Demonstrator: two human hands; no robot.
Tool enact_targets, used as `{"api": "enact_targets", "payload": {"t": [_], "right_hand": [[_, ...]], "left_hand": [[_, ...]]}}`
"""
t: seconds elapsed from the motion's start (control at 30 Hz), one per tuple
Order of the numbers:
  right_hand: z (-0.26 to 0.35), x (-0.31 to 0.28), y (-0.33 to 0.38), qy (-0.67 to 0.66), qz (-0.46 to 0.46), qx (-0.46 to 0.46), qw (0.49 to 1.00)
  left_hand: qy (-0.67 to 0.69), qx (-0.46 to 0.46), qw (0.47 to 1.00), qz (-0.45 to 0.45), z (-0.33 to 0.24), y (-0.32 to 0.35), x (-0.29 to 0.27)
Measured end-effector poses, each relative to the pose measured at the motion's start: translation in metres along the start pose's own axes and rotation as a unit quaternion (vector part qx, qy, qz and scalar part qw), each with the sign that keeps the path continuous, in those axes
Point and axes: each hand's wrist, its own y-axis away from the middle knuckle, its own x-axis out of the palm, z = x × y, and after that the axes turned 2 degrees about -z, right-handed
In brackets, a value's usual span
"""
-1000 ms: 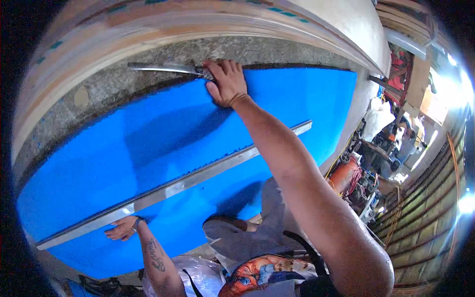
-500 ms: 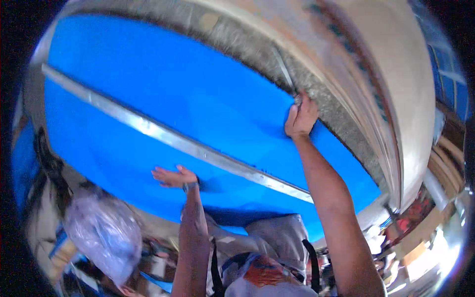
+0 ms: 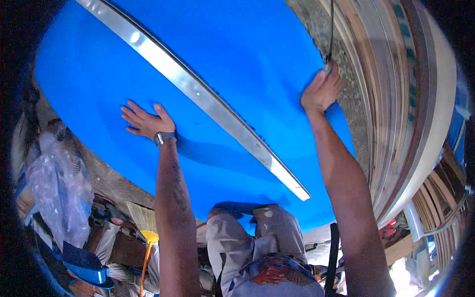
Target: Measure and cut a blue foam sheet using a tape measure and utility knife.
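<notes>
A large blue sheet [image 3: 237, 74] with a smooth face spreads in front of me. Across it lies a long, shiny metal straightedge [image 3: 193, 89], slanting from the upper left to the lower right. My left hand [image 3: 148, 121], with a watch on the wrist, is flat with fingers spread over the blue surface, left of the straightedge. At the sheet's right edge my right hand [image 3: 322, 90] is closed around the end of a thin, dark metal rod-like tool [image 3: 331, 34] that points away from me. Its exact kind is unclear.
Stacked wooden boards or sheets [image 3: 391, 99] rise along the right side. At the lower left are a clear plastic bag [image 3: 59, 183] and a yellow broom [image 3: 143, 222]. More cluttered items stand at the lower right. My knees [image 3: 277, 225] are at the sheet's near edge.
The view has shifted and turned, so the straightedge slants more steeply. My left hand's fingers are more spread. The tool in my right hand now points more straight ahead.
</notes>
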Motion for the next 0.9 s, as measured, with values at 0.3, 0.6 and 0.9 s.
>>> {"api": "enact_targets", "payload": {"t": [0.3, 0.6, 0.9], "right_hand": [[0.007, -0.012, 0.007, 0.018, -0.085, -0.06, 0.994], [-0.131, -0.263, 0.236, -0.213, 0.098, 0.075, 0.969], [-0.247, -0.545, 0.726, 0.085, 0.019, 0.515, 0.853]], "left_hand": [[-0.011, 0.027, 1.0, 0.0, 0.004, -0.004, 0.001], [0.107, 0.018, 0.973, 0.205, -0.048, 0.089, -0.035], [-0.087, 0.485, 0.851, 0.182, -0.13, 0.239, -0.15]]}}
